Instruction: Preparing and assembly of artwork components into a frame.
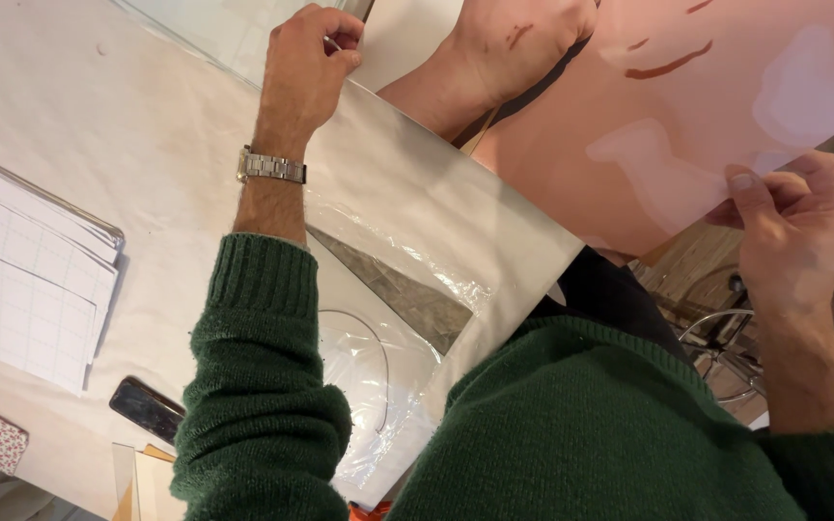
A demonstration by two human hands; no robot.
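Head view — both hands (left hand [306, 68], right hand [793, 232]) pinch a pink print [687, 106].

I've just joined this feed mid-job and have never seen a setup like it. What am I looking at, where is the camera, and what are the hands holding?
There is no machine here: one camera sits on a person's head and looks down at their own two bare hands, with green sweater sleeves.

The left hand, with a metal wristwatch, pinches the far edge of a white sheet. The right hand grips the edge of a large pink print with pale shapes and reddish-brown strokes.

The white table also holds clear plastic wrap, a grey triangular piece, a stack of gridded papers at the left, and a dark phone near the front edge.
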